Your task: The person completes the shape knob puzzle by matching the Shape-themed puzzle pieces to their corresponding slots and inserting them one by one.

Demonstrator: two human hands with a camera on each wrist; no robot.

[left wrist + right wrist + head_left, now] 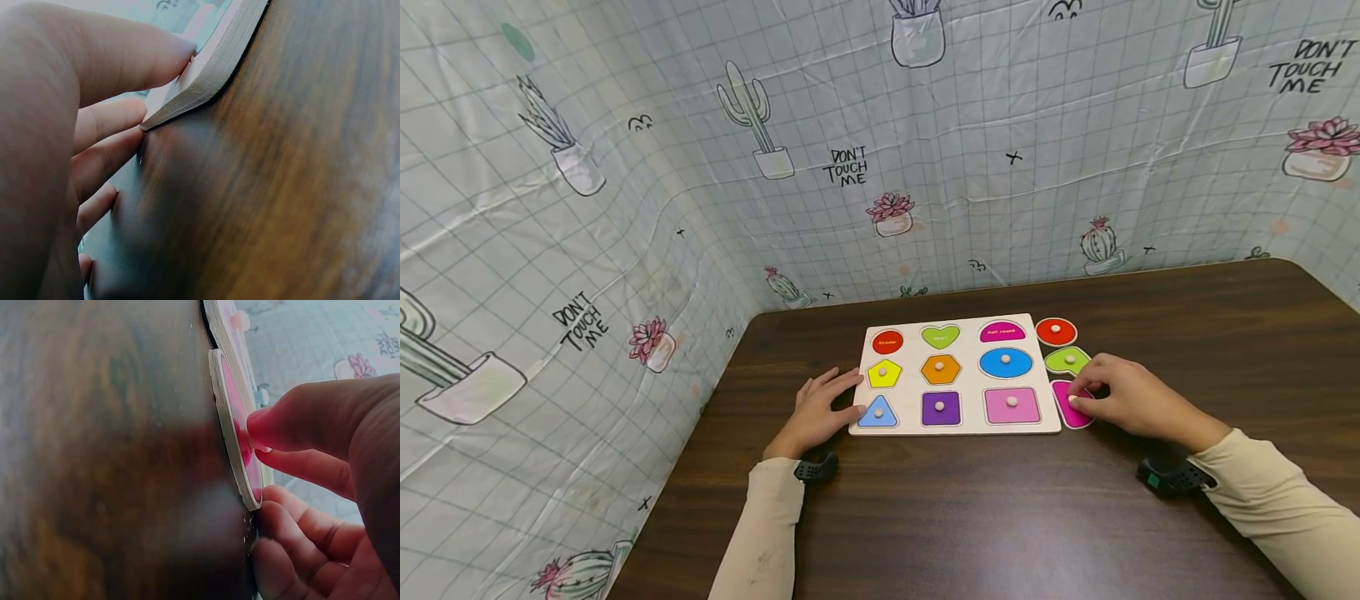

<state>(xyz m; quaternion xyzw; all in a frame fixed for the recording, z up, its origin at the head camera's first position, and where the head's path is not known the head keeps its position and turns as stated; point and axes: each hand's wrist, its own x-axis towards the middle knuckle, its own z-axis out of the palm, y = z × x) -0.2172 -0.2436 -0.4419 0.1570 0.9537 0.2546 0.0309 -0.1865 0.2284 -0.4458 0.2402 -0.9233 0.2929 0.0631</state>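
Observation:
A pale wooden shape-puzzle board (912, 372) lies flat on the table. My left hand (814, 419) rests at its left edge, thumb on the near-left corner and fingers spread along the side. Beyond the board's right edge, my right hand (1129, 400) pinches the white knob of a magenta half-round puzzle piece (232, 394) between thumb and index finger. The other right fingers curl beside that piece, near the tabletop. Just behind it lies a green heart piece (1064, 360), partly covered by the hand, and farther back a red circle piece (1056, 332).
The board's top row shows printed recesses: red circle (887, 342), green heart (941, 336) and magenta half round (1002, 332). Knobbed pieces, such as the blue oval (992, 362), fill the lower rows. Patterned cloth (955, 183) hangs behind the dark wooden table (955, 517).

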